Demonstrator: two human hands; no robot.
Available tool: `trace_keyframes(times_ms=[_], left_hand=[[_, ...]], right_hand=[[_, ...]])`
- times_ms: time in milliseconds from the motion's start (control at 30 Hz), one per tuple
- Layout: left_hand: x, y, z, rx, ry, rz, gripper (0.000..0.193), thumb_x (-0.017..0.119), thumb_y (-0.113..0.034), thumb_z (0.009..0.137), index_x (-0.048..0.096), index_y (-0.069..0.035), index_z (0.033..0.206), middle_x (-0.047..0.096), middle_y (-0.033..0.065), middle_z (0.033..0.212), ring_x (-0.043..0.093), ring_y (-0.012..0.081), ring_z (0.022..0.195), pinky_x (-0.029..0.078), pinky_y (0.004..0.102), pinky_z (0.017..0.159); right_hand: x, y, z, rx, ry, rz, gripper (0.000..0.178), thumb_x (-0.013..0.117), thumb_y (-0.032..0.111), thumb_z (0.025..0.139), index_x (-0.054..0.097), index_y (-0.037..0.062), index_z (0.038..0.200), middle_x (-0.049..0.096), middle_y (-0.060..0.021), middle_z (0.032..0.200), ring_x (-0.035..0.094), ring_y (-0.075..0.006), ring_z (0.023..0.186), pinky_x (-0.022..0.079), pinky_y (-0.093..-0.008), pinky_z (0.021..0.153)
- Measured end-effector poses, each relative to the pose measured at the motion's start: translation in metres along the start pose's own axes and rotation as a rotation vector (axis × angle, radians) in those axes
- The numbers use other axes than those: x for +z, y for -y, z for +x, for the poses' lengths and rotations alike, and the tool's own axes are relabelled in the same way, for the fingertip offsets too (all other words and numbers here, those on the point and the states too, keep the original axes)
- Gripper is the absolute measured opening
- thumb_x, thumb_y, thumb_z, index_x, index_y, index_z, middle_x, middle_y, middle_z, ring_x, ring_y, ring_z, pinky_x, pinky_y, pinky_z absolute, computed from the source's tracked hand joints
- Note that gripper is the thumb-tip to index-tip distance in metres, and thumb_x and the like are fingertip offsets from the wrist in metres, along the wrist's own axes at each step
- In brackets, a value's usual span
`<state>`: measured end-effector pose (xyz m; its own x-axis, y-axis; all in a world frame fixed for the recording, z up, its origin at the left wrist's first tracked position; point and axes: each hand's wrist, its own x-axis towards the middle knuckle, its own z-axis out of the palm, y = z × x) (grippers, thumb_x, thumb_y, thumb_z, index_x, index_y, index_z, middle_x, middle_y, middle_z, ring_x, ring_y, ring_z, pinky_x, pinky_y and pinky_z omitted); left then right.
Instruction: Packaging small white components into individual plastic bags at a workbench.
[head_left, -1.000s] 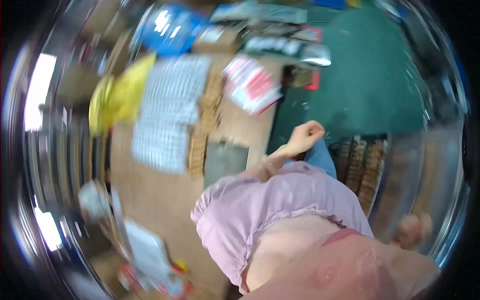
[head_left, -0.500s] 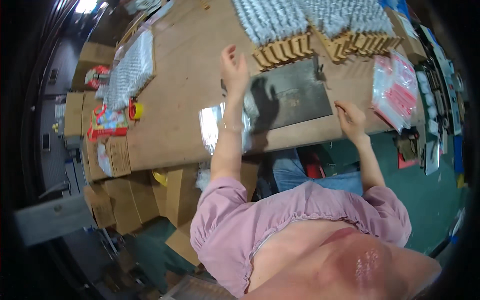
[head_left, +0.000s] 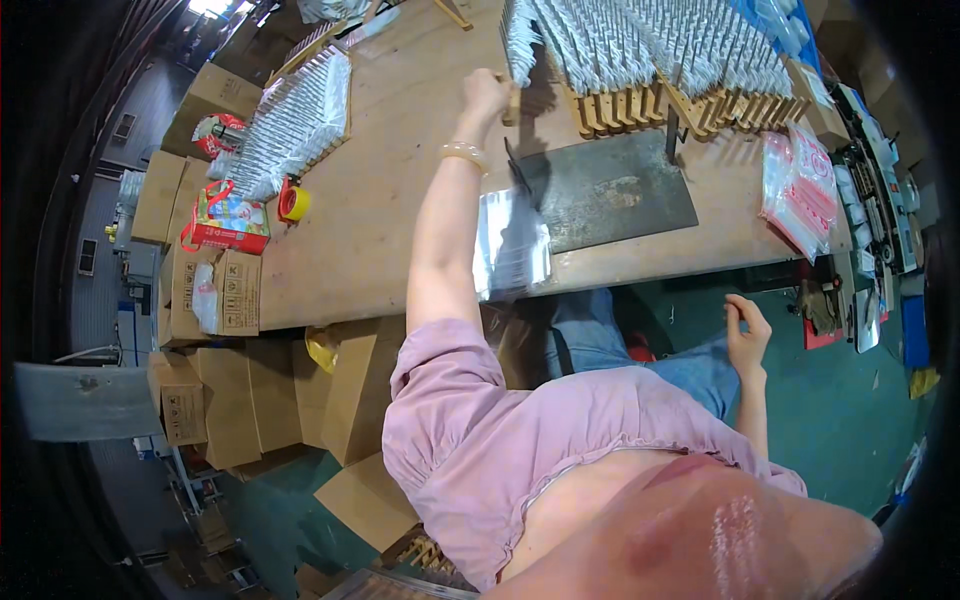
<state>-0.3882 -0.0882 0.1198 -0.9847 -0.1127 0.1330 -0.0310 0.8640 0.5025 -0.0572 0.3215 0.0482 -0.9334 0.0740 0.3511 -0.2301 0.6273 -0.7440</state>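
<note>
My left hand (head_left: 485,92) reaches far across the table, its fingers closed at the near end of a slim wooden piece (head_left: 513,105) topped with clear plastic wrap. This piece stands slightly apart, left of a dense row of similar plastic-wrapped wooden pieces (head_left: 605,112). My right hand (head_left: 748,335) hangs over my lap beyond the table's front edge, fingers loosely curled, thumb apart and nothing visible in it. Between the hands lies a dark flat plate (head_left: 620,195) with upright metal parts at its far corners. A stack of clear plastic sleeves (head_left: 508,245) overlaps the front edge beside it.
Another batch of wrapped pieces (head_left: 300,120) stands at the left, near yellow tape (head_left: 293,204) and a red box (head_left: 228,222). Red-printed plastic bags (head_left: 800,185) lie at the right. Cardboard boxes (head_left: 235,400) crowd the floor at left.
My left hand has moved forward from above the plate's left side to the wrapped wooden piece and closed there. My right hand has drawn back from the table edge to over my lap.
</note>
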Motion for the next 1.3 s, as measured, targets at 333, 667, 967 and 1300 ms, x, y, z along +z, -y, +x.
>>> trace_keyframes(times_ms=[333, 667, 967, 1300], left_hand=[[-0.074, 0.140, -0.038, -0.041, -0.861, -0.387, 0.026, 0.052, -0.032, 0.094, 0.058, -0.008, 0.087, 0.061, 0.0111, 0.068, 0.059, 0.0279, 0.062, 0.045, 0.0388, 0.058], [-0.263, 0.155, -0.220, 0.295, -1.025, -0.431, 0.019, 0.058, -0.017, 0.093, 0.058, -0.002, 0.080, 0.051, -0.0017, 0.069, 0.045, 0.0087, 0.064, 0.039, 0.0240, 0.059], [-0.329, 0.037, -0.316, 0.355, -0.906, -0.783, 0.028, 0.051, -0.022, 0.097, 0.050, -0.007, 0.073, 0.040, -0.0034, 0.059, 0.032, 0.0037, 0.047, 0.025, 0.0204, 0.040], [-0.151, 0.021, -0.311, 0.354, -0.750, -0.912, 0.025, 0.054, -0.026, 0.094, 0.049, -0.010, 0.076, 0.043, -0.0028, 0.060, 0.037, 0.0063, 0.048, 0.030, 0.0222, 0.041]], right_hand=[[0.055, 0.074, 0.005, -0.107, 0.150, 0.019, 0.013, 0.060, -0.002, 0.082, 0.064, 0.0004, 0.093, 0.064, -0.0136, 0.082, 0.063, -0.0248, 0.073, 0.049, -0.0299, 0.067], [0.074, 0.144, 0.141, -0.816, 0.127, -0.097, 0.033, 0.060, -0.007, 0.075, 0.061, 0.0029, 0.107, 0.064, -0.0145, 0.104, 0.063, -0.0271, 0.093, 0.050, -0.0348, 0.075], [0.037, 0.252, 0.284, -1.161, 0.018, -0.425, 0.044, 0.057, 0.029, 0.086, 0.050, 0.0046, 0.122, 0.056, -0.0191, 0.111, 0.054, -0.0343, 0.104, 0.044, -0.0427, 0.086], [-0.077, 0.100, 0.252, -0.217, 1.024, -0.528, 0.021, 0.056, 0.018, 0.088, 0.060, -0.0006, 0.096, 0.062, -0.0114, 0.074, 0.062, -0.0195, 0.074, 0.048, -0.0291, 0.065]])
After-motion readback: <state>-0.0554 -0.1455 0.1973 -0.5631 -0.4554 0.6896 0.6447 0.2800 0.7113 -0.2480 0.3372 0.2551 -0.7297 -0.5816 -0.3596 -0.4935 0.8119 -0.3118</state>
